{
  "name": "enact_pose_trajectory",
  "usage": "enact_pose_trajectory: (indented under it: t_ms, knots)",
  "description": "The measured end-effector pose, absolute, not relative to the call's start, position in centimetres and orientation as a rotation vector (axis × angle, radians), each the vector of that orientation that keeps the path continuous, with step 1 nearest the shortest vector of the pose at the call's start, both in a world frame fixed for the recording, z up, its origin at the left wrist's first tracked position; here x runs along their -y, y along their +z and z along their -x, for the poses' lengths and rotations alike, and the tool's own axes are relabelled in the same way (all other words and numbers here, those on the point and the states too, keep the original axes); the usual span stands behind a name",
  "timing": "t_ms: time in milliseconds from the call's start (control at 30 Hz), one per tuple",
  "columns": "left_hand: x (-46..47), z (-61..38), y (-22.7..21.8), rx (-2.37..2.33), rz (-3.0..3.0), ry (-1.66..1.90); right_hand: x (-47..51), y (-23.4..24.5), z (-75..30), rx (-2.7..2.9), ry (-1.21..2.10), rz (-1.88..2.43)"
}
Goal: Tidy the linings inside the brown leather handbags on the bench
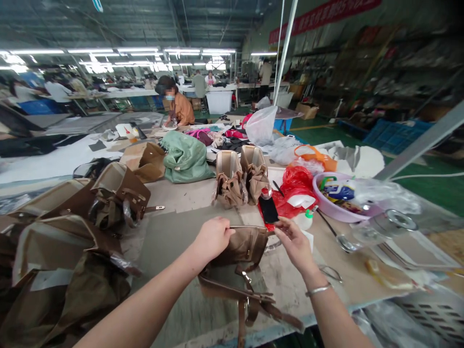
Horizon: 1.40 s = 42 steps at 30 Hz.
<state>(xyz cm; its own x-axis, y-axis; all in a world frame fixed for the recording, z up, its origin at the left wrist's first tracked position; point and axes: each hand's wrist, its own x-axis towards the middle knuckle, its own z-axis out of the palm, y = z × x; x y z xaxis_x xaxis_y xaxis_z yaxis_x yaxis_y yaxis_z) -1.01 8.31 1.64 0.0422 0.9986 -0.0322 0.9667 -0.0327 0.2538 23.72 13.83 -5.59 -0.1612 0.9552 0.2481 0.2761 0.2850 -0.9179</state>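
Note:
A brown leather bag (243, 247) lies on the worktable (170, 241) in front of me, its straps (250, 295) trailing toward the near edge. My left hand (213, 237) is closed on the bag's top rim at its left side. My right hand (294, 240) is at the bag's right end, fingers pinched on a small black rectangular piece (268, 209) held upright above the bag.
Two beige bags (239, 179) stand behind it, brown bags (116, 193) pile up at left, and a green bag (185, 158) lies further back. A pink basin (337, 195), red plastic bag (297, 186), metal tin (393, 221) and scissors (331, 273) crowd the right. A person works at the table's far end.

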Motion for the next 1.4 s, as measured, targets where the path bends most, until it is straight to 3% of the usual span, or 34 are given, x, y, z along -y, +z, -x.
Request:
enact_pose_trajectory:
  t_ms: [267, 667, 900, 1200, 1400]
  knots:
    - [-7.9, 1.1, 1.2, -2.032, -2.216, 0.226, -13.1, -4.9, -19.5, 2.077, 0.719, 0.927]
    - [2.2, 0.0, 4.2, -2.034, -2.346, 0.316, -2.4, -2.3, -19.5, 2.034, 0.558, 0.940]
    - [8.1, -0.7, 3.5, -2.045, -2.285, 0.212, 4.2, -4.4, -19.7, 1.983, 0.551, 0.975]
    - [7.5, 0.0, 3.5, -1.938, -2.386, 0.308, 5.1, -2.9, -19.7, 1.956, 0.373, 1.087]
    - [7.2, 0.3, 1.9, -1.834, -2.559, 0.350, 5.0, -3.3, -20.4, 1.998, 0.424, 1.124]
